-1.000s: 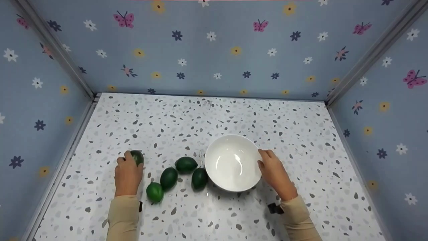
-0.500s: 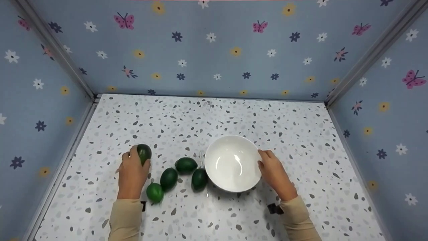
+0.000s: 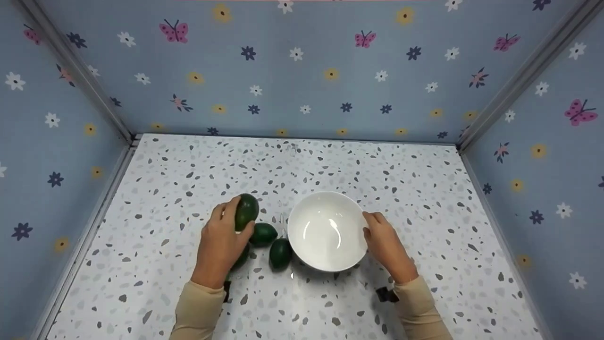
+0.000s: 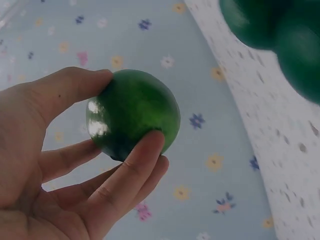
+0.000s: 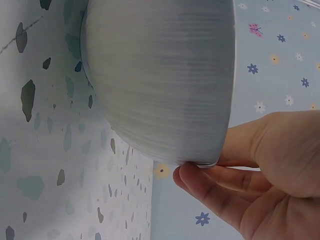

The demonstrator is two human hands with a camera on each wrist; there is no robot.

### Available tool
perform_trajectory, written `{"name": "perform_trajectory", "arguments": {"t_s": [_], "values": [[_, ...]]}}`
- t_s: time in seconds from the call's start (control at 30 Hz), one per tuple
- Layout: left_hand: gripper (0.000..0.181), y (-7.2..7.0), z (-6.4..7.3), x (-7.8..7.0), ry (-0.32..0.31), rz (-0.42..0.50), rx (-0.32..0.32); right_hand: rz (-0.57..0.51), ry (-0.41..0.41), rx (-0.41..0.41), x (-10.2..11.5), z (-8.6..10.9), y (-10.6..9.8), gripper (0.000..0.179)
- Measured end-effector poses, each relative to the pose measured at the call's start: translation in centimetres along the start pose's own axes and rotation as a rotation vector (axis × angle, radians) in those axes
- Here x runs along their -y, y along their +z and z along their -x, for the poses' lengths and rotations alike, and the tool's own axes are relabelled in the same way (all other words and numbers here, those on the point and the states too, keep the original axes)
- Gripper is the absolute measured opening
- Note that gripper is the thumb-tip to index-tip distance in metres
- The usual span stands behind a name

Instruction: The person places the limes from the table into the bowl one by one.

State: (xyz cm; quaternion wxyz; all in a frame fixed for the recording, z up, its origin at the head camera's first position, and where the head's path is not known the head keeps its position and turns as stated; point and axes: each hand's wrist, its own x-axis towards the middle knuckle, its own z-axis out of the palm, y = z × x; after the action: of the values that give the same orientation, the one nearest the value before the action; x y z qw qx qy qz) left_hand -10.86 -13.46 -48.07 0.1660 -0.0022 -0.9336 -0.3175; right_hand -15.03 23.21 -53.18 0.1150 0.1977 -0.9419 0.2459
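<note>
My left hand (image 3: 222,241) holds a glossy green lime (image 3: 247,212) above the table, thumb on one side and fingers curled on the other. In the left wrist view the same lime (image 4: 137,112) sits at the fingertips. Beneath and beside this hand lie more limes: one (image 3: 264,234) left of the bowl, another (image 3: 281,255) close against the bowl's side, and a third (image 3: 242,258) partly covered by the hand. A white bowl (image 3: 328,231) stands upright with nothing inside. My right hand (image 3: 388,243) pinches its right rim; the right wrist view shows fingers under the bowl's edge (image 5: 165,90).
The white speckled table (image 3: 302,165) carries everything. Blue flowered panels (image 3: 302,66) enclose it at the back, left and right, with grey metal rails (image 3: 528,75) at the corners. Small black wrist pieces (image 3: 387,294) hang by the sleeves.
My left hand has lifted the lime and carried it right and slightly away from me, toward the bowl; its wrist now covers the nearest, brighter lime. The right hand and bowl have stayed put.
</note>
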Motion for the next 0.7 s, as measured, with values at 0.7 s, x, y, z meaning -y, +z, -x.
{"name": "perform_trajectory", "arguments": {"t_s": [0.7], "values": [[0.058,6.2,-0.2,-6.4,0.358,0.008,0.13,0.014,0.023,0.006,-0.2,-0.1,0.1,0.04]]}}
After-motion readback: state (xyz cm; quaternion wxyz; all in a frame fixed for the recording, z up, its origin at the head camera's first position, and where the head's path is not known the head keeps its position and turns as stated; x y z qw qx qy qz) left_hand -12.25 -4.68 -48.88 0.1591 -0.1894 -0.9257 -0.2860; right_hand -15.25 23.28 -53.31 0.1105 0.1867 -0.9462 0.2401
